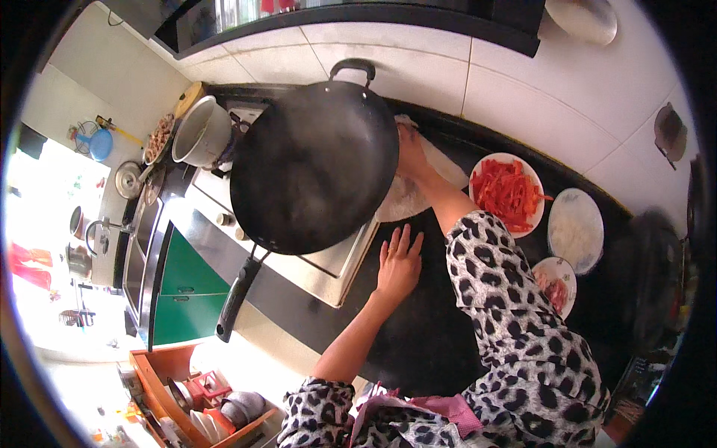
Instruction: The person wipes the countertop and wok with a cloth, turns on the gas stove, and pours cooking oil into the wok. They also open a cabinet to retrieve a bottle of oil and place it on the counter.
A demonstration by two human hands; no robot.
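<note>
A large black wok (313, 168) sits over the gas stove (330, 274), its long handle towards the lower left and its loop handle near the tiled wall. Beyond the wok's right rim, my right hand (411, 151) reaches onto a pale cloth (442, 162); the rim and cloth partly hide its fingers, so its grip is unclear. My left hand (400, 265) rests palm down on the black countertop beside the stove's edge, fingers spread and holding nothing. Right of my right forearm stands a white plate of sliced red peppers (504, 193).
Behind my right arm are a bowl with whitish food (575, 229) and a small plate of raw meat (554, 288). A metal pot (203, 134) stands left of the wok, near a sink (140, 246). An orange drawer (151, 386) with dishes is open at lower left.
</note>
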